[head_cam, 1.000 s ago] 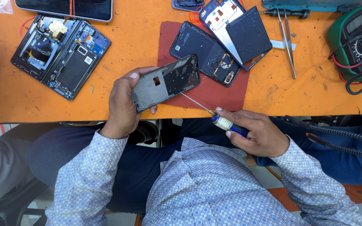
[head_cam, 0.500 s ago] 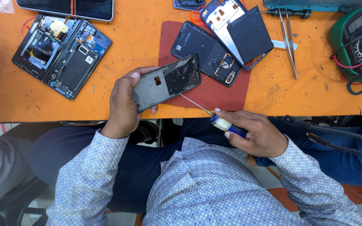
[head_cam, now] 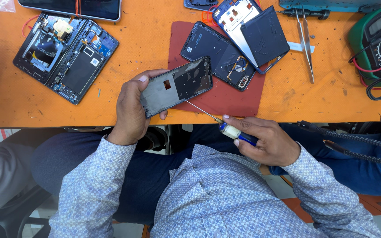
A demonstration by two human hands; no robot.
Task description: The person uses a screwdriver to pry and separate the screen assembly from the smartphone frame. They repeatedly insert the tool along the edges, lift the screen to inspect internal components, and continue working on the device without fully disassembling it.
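My left hand point(head_cam: 131, 110) grips a dark phone frame point(head_cam: 177, 84) by its lower end and holds it tilted over the front edge of the orange table point(head_cam: 31, 103). In my right hand point(head_cam: 265, 139) is a small screwdriver point(head_cam: 230, 128) with a white and blue handle. Its thin shaft points up and to the left, and the tip touches the bottom edge of the frame. Under the frame's upper end lies a dark red mat point(head_cam: 225, 99).
An opened phone with exposed boards point(head_cam: 67, 55) lies at the left. A black back cover point(head_cam: 219, 55), another opened phone point(head_cam: 252, 31) and tweezers point(head_cam: 306, 44) lie behind the mat. A green multimeter point(head_cam: 378, 42) with leads sits at the right. Two braided cables point(head_cam: 353, 145) cross my right side.
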